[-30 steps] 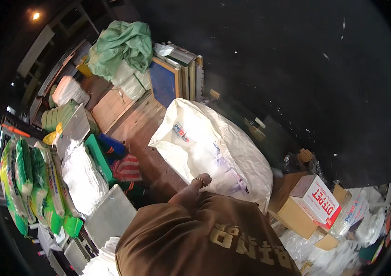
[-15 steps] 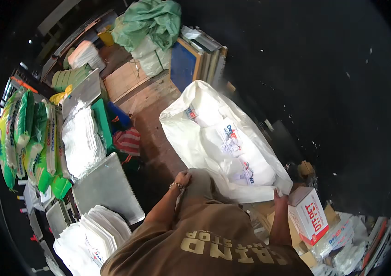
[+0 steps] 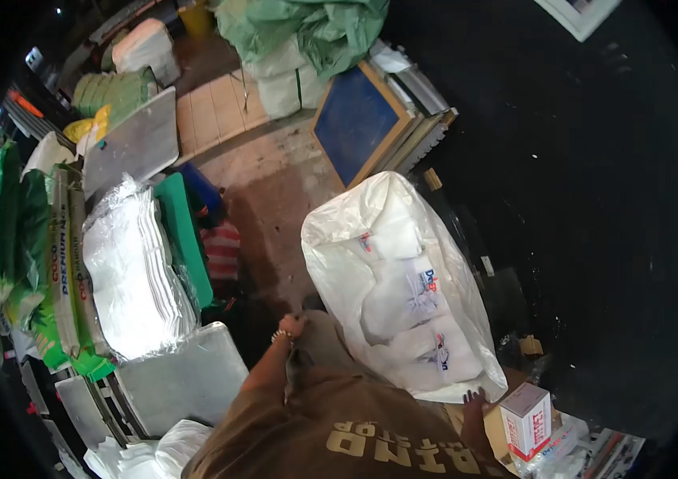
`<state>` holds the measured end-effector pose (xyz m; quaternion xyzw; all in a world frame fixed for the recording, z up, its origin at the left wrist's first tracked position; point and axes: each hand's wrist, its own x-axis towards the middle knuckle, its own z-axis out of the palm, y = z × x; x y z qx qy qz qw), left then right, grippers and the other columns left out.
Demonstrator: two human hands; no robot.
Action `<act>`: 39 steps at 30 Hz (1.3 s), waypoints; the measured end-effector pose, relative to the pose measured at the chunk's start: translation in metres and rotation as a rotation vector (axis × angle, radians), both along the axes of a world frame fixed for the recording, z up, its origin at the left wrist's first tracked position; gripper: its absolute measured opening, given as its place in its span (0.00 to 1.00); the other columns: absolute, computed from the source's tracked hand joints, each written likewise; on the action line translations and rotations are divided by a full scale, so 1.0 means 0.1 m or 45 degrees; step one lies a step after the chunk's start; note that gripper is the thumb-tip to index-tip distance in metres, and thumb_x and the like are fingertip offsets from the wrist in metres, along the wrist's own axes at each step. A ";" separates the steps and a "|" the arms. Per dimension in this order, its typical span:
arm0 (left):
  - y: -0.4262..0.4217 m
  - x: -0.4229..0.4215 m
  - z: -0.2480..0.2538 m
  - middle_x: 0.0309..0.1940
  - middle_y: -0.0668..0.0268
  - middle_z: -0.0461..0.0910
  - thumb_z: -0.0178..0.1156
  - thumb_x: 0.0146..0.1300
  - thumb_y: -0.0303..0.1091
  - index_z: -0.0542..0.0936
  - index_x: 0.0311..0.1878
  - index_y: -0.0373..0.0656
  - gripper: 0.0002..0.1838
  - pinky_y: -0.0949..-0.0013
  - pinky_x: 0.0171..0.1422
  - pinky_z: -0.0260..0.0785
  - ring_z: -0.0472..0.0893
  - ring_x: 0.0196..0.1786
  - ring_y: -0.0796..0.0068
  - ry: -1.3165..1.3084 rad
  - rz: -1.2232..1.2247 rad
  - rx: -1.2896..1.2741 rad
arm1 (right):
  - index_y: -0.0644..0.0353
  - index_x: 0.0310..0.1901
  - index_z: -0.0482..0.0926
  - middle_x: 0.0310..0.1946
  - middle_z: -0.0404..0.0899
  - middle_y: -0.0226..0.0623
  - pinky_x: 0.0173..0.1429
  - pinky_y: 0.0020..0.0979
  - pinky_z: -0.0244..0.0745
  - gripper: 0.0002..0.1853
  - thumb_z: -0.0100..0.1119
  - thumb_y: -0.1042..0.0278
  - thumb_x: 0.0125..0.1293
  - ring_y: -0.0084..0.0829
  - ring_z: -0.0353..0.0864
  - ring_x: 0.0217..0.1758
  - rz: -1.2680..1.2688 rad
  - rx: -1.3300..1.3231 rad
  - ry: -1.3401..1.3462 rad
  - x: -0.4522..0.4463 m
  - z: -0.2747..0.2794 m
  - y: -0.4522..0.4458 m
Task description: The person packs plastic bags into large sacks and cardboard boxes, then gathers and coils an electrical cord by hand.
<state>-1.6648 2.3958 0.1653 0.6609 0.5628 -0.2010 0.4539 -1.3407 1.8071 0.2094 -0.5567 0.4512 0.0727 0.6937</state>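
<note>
A large white plastic sack (image 3: 325, 275) lies in front of me with its mouth wide. Inside are several white packs of plastic bags (image 3: 415, 294) with red and blue print. At the sack's near right rim is my right hand (image 3: 476, 401), fingers spread, touching or just beside the edge. My left hand (image 3: 294, 324), with a beaded bracelet at the wrist, rests by my leg. Its fingers are curled, and whatever they may hold is hidden.
Stacked white bags (image 3: 135, 271) stand left, beside a green board (image 3: 183, 239) and rice sacks (image 3: 59, 271). A blue framed panel (image 3: 363, 120) leans beyond the sack. A white and red box (image 3: 526, 421) sits at lower right. A metal panel (image 3: 183, 379) lies near left.
My right hand was closed on the sack's rim and now has its fingers spread there. The view has shifted, and the sack appears lower and further right. My left hand stays by my leg.
</note>
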 end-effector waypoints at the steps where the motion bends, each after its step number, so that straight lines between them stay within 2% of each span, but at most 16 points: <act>1: 0.18 -0.09 0.02 0.54 0.50 0.77 0.54 0.61 0.48 0.79 0.53 0.40 0.24 0.57 0.62 0.69 0.76 0.57 0.52 -0.028 -0.010 0.007 | 0.53 0.62 0.63 0.56 0.69 0.44 0.48 0.44 0.76 0.31 0.61 0.58 0.57 0.40 0.74 0.54 0.216 -0.076 0.139 0.01 -0.19 -0.01; 4: 0.57 -0.33 0.29 0.52 0.49 0.77 0.54 0.61 0.48 0.80 0.50 0.39 0.23 0.56 0.61 0.69 0.76 0.57 0.51 -0.009 -0.114 0.027 | 0.46 0.67 0.55 0.53 0.69 0.39 0.39 0.41 0.72 0.40 0.64 0.59 0.54 0.35 0.72 0.47 0.800 -0.668 0.727 -0.16 0.15 1.30; 5: 0.69 -0.35 0.37 0.52 0.48 0.78 0.54 0.60 0.48 0.81 0.48 0.39 0.23 0.57 0.61 0.69 0.77 0.56 0.51 0.026 -0.198 0.035 | 0.49 0.66 0.57 0.47 0.72 0.37 0.34 0.38 0.69 0.40 0.66 0.59 0.53 0.31 0.71 0.39 0.974 -0.689 0.138 -0.37 0.15 1.72; 8: 0.92 -0.45 0.43 0.47 0.47 0.79 0.56 0.59 0.48 0.81 0.45 0.38 0.21 0.57 0.58 0.70 0.78 0.53 0.50 -0.098 -0.107 -0.009 | 0.54 0.67 0.57 0.56 0.68 0.43 0.43 0.37 0.77 0.38 0.66 0.60 0.58 0.33 0.78 0.46 1.743 -0.298 0.316 -0.36 0.26 2.95; 11: 0.98 -0.47 0.46 0.40 0.49 0.82 0.59 0.58 0.45 0.82 0.43 0.39 0.19 0.57 0.52 0.73 0.81 0.48 0.50 -0.191 0.103 0.016 | 0.55 0.68 0.54 0.61 0.62 0.47 0.47 0.39 0.78 0.41 0.68 0.57 0.58 0.36 0.78 0.49 1.790 -0.119 0.294 -0.50 0.23 4.06; 20: 1.17 -0.50 1.13 0.31 0.54 0.83 0.61 0.58 0.41 0.82 0.39 0.41 0.13 0.60 0.42 0.75 0.84 0.38 0.55 -0.388 -0.146 0.176 | 0.52 0.72 0.44 0.68 0.53 0.44 0.52 0.43 0.76 0.49 0.69 0.58 0.57 0.44 0.72 0.56 1.428 0.428 0.441 -0.57 -0.01 5.98; 23: 1.30 -0.53 1.33 0.31 0.54 0.83 0.62 0.59 0.42 0.82 0.38 0.41 0.13 0.64 0.42 0.75 0.85 0.37 0.62 -0.634 -0.037 0.228 | 0.53 0.71 0.48 0.69 0.49 0.41 0.55 0.41 0.77 0.46 0.70 0.62 0.57 0.42 0.67 0.61 1.617 0.436 0.102 -0.53 -0.66 6.05; 25: 1.37 -0.64 1.09 0.31 0.54 0.84 0.62 0.60 0.40 0.81 0.38 0.40 0.13 0.64 0.42 0.75 0.85 0.37 0.63 -0.560 0.108 0.208 | 0.53 0.69 0.55 0.70 0.46 0.38 0.59 0.39 0.77 0.42 0.70 0.67 0.55 0.39 0.65 0.63 2.295 -0.185 -0.850 -0.43 -1.14 6.12; 26: 1.46 -0.62 1.07 0.31 0.54 0.84 0.61 0.60 0.40 0.81 0.38 0.40 0.12 0.64 0.42 0.75 0.85 0.37 0.63 -0.487 0.153 0.207 | 0.53 0.69 0.55 0.70 0.46 0.38 0.59 0.39 0.77 0.42 0.70 0.67 0.55 0.39 0.65 0.63 2.307 -0.163 -0.865 -0.37 -0.97 6.29; 28: 1.55 -0.40 1.36 0.30 0.54 0.83 0.61 0.60 0.39 0.81 0.37 0.40 0.12 0.63 0.42 0.75 0.84 0.36 0.61 -0.504 0.180 0.284 | 0.52 0.66 0.63 0.68 0.51 0.38 0.60 0.38 0.77 0.37 0.70 0.70 0.55 0.38 0.64 0.64 1.260 0.598 0.215 -0.27 -0.45 6.55; 29: 1.57 -0.26 1.49 0.30 0.54 0.83 0.62 0.60 0.39 0.81 0.37 0.41 0.11 0.61 0.42 0.75 0.84 0.35 0.59 -0.534 0.197 0.341 | 0.53 0.64 0.65 0.65 0.56 0.40 0.55 0.39 0.80 0.32 0.68 0.69 0.58 0.39 0.66 0.62 1.732 0.269 -0.464 -0.29 -1.39 6.39; 30: 1.61 -0.18 1.49 0.30 0.54 0.83 0.62 0.60 0.39 0.81 0.37 0.41 0.11 0.61 0.42 0.75 0.84 0.35 0.59 -0.528 0.191 0.345 | 0.53 0.64 0.65 0.65 0.56 0.40 0.55 0.39 0.80 0.32 0.68 0.69 0.58 0.39 0.66 0.62 1.726 0.276 -0.462 -0.27 -1.24 6.38; 32: 1.77 -0.02 1.47 0.29 0.55 0.81 0.64 0.59 0.39 0.80 0.35 0.42 0.10 0.60 0.40 0.74 0.83 0.34 0.56 -0.489 -0.007 0.564 | 0.50 0.62 0.66 0.61 0.61 0.39 0.53 0.43 0.78 0.32 0.70 0.62 0.57 0.41 0.64 0.62 2.183 -0.452 -0.910 -0.20 -0.73 6.45; 33: 1.91 0.10 1.56 0.30 0.55 0.81 0.65 0.57 0.39 0.80 0.34 0.42 0.10 0.60 0.39 0.74 0.82 0.35 0.57 -0.508 -0.060 0.570 | 0.44 0.61 0.66 0.58 0.63 0.38 0.55 0.46 0.73 0.35 0.72 0.52 0.53 0.45 0.65 0.60 1.781 0.475 -0.432 -0.22 -1.86 6.40; 36: 2.41 0.25 1.38 0.32 0.54 0.81 0.66 0.57 0.39 0.80 0.34 0.42 0.10 0.61 0.42 0.74 0.83 0.38 0.58 -0.579 -0.048 0.373 | 0.38 0.58 0.69 0.55 0.64 0.37 0.56 0.47 0.72 0.32 0.71 0.46 0.52 0.46 0.69 0.54 0.840 0.282 1.017 -0.04 -0.41 7.07; 39: 3.14 0.40 1.27 0.34 0.53 0.82 0.64 0.58 0.41 0.81 0.37 0.41 0.12 0.58 0.45 0.74 0.82 0.39 0.55 -0.535 -0.252 0.304 | 0.45 0.54 0.71 0.48 0.68 0.37 0.52 0.43 0.75 0.28 0.68 0.46 0.55 0.41 0.73 0.44 1.404 0.363 0.367 -0.26 -1.34 6.77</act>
